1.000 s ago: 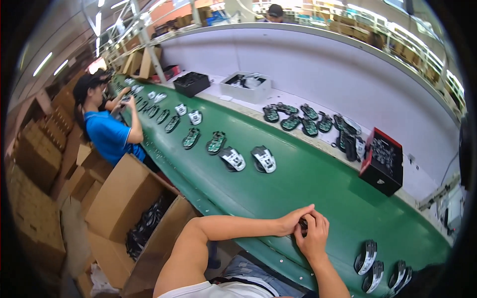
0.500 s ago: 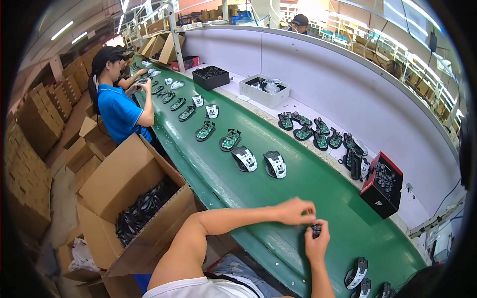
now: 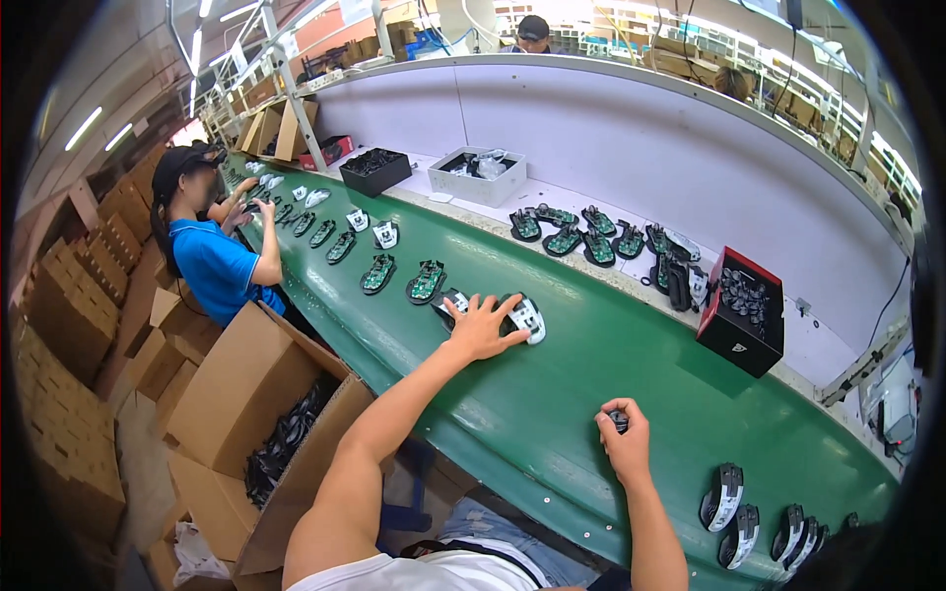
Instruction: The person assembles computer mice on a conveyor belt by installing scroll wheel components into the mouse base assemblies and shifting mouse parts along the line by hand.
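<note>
My left hand [image 3: 480, 330] reaches across the green belt with its fingers spread over two partly built computer mice. Its thumb and index finger lie at the white-and-black mouse [image 3: 530, 319] on the right, and its outer fingers touch the mouse on the left [image 3: 449, 303], which they partly cover. Closer to me, my right hand [image 3: 626, 443] is closed around a small black part [image 3: 619, 421], mostly hidden by the fingers. Left of my left hand stand mouse bases with bare green circuit boards, the nearest base [image 3: 427, 283] close to the covered mouse.
Several mice [image 3: 725, 495] stand at the near right of the belt [image 3: 562, 394]. On the back ledge are more circuit-board bases [image 3: 598, 247], a black-and-red box of small parts [image 3: 741, 313] and a white bin [image 3: 478, 177]. An open carton [image 3: 246, 394] and a co-worker [image 3: 212, 251] are at left.
My left hand has left my right hand and moved left and away onto the two mice. My right hand keeps the black part. More mice show at the near right as the view has shifted.
</note>
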`<state>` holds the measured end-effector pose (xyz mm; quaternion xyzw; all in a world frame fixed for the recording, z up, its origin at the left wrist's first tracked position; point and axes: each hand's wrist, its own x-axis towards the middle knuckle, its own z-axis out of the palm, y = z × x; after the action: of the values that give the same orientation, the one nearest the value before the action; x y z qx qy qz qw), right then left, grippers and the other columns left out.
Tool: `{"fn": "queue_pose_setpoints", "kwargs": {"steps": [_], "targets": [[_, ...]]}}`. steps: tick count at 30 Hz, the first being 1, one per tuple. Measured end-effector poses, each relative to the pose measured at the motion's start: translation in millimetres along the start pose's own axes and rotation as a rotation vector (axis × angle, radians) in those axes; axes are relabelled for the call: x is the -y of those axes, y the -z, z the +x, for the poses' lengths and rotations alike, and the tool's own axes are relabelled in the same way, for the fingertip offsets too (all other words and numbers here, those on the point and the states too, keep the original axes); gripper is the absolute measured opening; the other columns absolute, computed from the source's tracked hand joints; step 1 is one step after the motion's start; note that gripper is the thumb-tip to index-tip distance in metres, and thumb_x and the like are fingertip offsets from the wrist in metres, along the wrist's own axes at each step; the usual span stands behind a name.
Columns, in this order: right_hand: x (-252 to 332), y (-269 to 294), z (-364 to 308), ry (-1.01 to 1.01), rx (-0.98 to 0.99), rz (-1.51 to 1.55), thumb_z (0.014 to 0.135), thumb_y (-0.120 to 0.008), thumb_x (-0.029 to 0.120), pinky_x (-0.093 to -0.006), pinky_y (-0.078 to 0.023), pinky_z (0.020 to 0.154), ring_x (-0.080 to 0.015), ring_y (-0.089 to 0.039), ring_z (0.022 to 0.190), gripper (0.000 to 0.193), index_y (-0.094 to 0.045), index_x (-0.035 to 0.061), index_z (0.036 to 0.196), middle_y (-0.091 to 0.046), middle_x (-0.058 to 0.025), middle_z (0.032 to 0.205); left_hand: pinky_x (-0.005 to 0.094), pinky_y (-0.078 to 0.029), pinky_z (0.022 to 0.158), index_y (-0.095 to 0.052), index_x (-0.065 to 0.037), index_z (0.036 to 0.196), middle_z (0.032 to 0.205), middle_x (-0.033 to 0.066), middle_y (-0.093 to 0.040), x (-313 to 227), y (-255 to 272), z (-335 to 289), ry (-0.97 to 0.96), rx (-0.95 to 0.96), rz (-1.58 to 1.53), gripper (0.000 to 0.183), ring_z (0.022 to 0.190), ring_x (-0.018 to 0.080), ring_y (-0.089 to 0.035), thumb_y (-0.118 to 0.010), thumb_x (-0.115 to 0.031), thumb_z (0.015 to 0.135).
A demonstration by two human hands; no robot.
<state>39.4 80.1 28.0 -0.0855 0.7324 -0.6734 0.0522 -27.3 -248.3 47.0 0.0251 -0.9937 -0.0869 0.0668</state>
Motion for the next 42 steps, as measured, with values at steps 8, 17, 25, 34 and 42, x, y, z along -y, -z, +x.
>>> {"fn": "queue_pose_setpoints", "kwargs": {"steps": [8, 17, 25, 34, 42], "targets": [[-5.8, 1.0, -2.7, 0.054, -0.009, -0.100, 0.086, -0.070, 0.008, -0.0253, -0.045, 0.056, -0.0074, -0.055, 0.061, 0.014, -0.062, 0.0028, 0.096, -0.060, -0.0006, 0.075, 0.0765, -0.017, 0.108, -0.046, -0.026, 0.145, 0.134, 0.0159, -0.053, -15.7, -6.7, -5.2, -0.581, 0.003, -0.068, 0.075, 0.135, 0.0365, -0.042, -0.064, -0.063, 0.082], [3.4, 0.4, -2.1, -0.026, -0.111, 0.156, 0.094, -0.064, 0.009, -0.0204, -0.039, 0.042, -0.0065, -0.053, 0.054, 0.009, -0.058, 0.0052, 0.099, -0.059, -0.0009, 0.076, 0.0671, -0.019, 0.116, -0.049, -0.022, 0.140, 0.142, 0.0137, -0.048, -48.7, -6.7, 70.1, -0.810, 0.138, -0.233, 0.072, 0.144, 0.0416, -0.030, -0.068, -0.033, 0.072], [5.5, 15.0, -5.7, -0.050, -0.093, 0.158, 0.096, -0.063, 0.014, -0.0202, -0.039, 0.042, -0.0055, -0.053, 0.054, 0.010, -0.060, 0.0052, 0.098, -0.061, -0.0015, 0.079, 0.0768, -0.010, 0.110, -0.038, -0.027, 0.153, 0.163, 0.0183, -0.022, 106.2, 32.9, 76.3, 0.562, -0.205, -0.035, 0.086, 0.148, 0.0503, -0.012, -0.052, -0.075, 0.084], [9.7, 10.0, -6.4, -0.034, -0.013, 0.067, 0.096, -0.063, 0.014, -0.0197, -0.039, 0.043, -0.0053, -0.054, 0.054, 0.010, -0.063, 0.0046, 0.097, -0.064, -0.0022, 0.079, 0.0803, -0.005, 0.108, -0.047, -0.035, 0.148, 0.168, 0.0150, -0.004, 139.6, 30.4, 32.6, 0.633, 0.096, -0.180, 0.079, 0.148, 0.0555, 0.000, -0.062, -0.068, 0.079], [6.8, 18.5, -6.1, -0.085, -0.020, 0.099, 0.097, -0.062, 0.013, -0.0213, -0.042, 0.045, -0.0066, -0.056, 0.057, 0.010, -0.065, 0.0035, 0.100, -0.065, -0.0029, 0.081, 0.0785, -0.021, 0.105, -0.048, -0.027, 0.147, 0.163, 0.0180, -0.017, -15.3, 4.4, -60.8, 0.235, 0.101, -0.054, 0.067, 0.143, 0.0565, -0.016, -0.058, -0.059, 0.090]]}}
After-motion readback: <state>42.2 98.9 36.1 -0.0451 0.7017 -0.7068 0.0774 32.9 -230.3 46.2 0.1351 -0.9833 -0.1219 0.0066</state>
